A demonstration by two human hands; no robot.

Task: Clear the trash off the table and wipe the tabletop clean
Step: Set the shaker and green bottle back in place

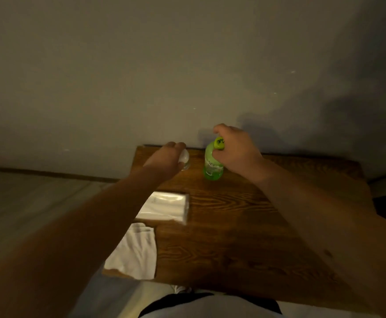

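Both arms stretched forward over a small wooden table [244,226] set against a plain wall [187,65]. Right hand [235,150] curled round the neck and cap of a green bottle [213,165], thumb and fingers pinching just under the yellow-green cap; bottle upright on the far part of the tabletop, its body showing below and to the left of that hand. Left hand [166,160] beside it, to the left and a little nearer, fingers curled over a small white crumpled thing [184,156], apparently a wad of paper, which seems to sit in or on a small clear cup [185,166]; blurred, so the exact relation cannot be told. The two hands near one another, not touching, with the bottle between them.

Nearer than the left hand, under the left forearm, a flat clear plastic packet [166,206] lying on the table's left side. Nearer still, just beside that packet, a white cloth [134,251] spread flat at the table's near left corner, partly hidden by the forearm. Bare wood grain under the right forearm. Pale floor [26,203] off to the left of the left arm.
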